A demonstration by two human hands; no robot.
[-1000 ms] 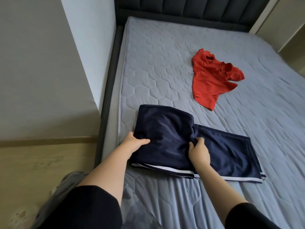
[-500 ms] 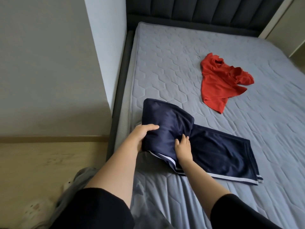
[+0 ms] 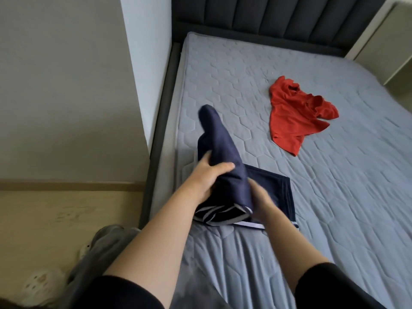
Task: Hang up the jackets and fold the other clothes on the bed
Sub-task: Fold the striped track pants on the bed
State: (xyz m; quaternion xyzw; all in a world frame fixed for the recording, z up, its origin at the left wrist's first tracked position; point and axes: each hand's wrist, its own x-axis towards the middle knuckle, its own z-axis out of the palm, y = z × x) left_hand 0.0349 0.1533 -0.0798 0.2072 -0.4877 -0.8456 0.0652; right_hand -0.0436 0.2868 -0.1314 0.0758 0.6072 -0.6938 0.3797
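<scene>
Navy track trousers [image 3: 223, 152], near left on bed [image 3: 334, 208]: mid-fold. Left hand [image 3: 207, 181] grips the raised fold; right hand [image 3: 260, 201], blurred, lies against it, grasp unclear. Next: lay the fold flat, edges aligned. Red T-shirt [image 3: 296, 112], far right: unfolded.

I see navy trousers [image 3: 223, 157] edged with white stripes, a plain red shirt [image 3: 296, 112], a blue-grey bed [image 3: 334, 197] quilted in hexagons, a dark grey headboard [image 3: 267, 14] with vertical panels, and black sleeves [image 3: 124, 293].
</scene>
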